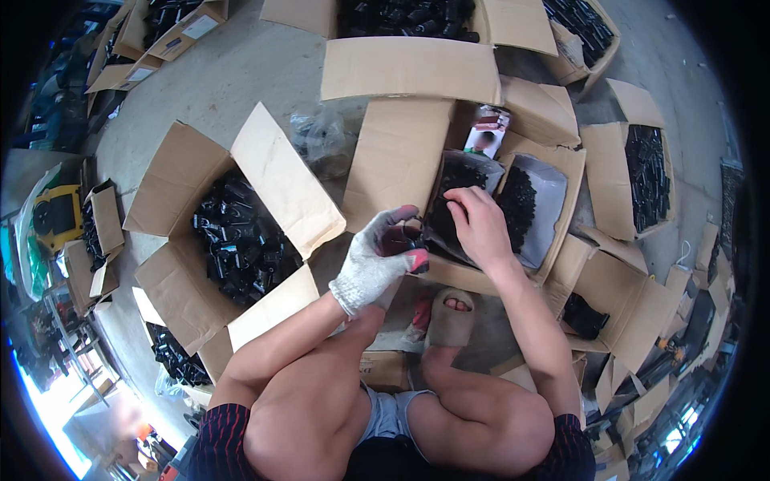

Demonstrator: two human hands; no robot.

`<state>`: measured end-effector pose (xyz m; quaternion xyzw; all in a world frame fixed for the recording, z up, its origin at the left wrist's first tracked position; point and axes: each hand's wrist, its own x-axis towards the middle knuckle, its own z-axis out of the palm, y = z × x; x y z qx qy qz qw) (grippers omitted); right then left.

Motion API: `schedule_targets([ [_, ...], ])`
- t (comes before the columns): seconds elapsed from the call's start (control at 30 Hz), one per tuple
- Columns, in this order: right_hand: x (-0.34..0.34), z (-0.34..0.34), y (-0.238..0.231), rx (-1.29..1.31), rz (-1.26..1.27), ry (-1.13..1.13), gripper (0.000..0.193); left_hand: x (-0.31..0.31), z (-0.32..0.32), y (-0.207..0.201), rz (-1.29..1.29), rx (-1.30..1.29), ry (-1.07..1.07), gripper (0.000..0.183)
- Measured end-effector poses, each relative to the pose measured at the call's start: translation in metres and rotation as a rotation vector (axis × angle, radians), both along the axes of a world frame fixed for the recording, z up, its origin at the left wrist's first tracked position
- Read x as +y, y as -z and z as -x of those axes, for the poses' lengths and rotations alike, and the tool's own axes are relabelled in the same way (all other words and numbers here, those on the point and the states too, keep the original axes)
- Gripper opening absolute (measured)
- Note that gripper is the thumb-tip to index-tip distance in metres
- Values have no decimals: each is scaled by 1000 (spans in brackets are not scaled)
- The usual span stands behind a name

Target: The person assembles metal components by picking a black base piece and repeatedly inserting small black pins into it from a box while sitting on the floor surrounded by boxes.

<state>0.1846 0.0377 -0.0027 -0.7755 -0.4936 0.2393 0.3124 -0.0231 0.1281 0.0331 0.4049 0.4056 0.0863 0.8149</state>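
Note:
My left hand (pixel 370 260), in a white knit glove with reddish fingertips, is closed around a small dark plastic part (pixel 412 234). The part's exact kind does not show. Close beside it, my bare right hand (pixel 484 228) hovers above an open carton (pixel 567 210), thumb and fingertips drawn together. Whatever may be in that pinch is too small to make out. Inside the carton sit two grey trays: the left tray (pixel 489 166) and the right tray (pixel 552 192), both with small black pieces (pixel 517 199). My right hand partly covers the left tray.
To the left stands an open carton (pixel 180 250) full of glossy black parts (pixel 241 240). A larger carton (pixel 409 70) of black pieces is ahead. More cartons line the right, one holding long black pieces (pixel 648 176). A clear plastic bag (pixel 319 136) lies on the concrete floor.

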Motion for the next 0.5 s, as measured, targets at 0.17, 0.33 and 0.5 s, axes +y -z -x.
schedule_targets([
  [0.17, -35, 19, -41, 828, -109, 253, 15, -1, -4, 4, 150, -127, -6, 76],
  [0.33, -49, 28, -55, 934, -31, 252, 12, -5, -6, 2, 236, -226, -49, 77],
  [0.5, -53, 26, -61, 919, -58, 261, 13, -4, -11, -1, 191, -210, -21, 78],
])
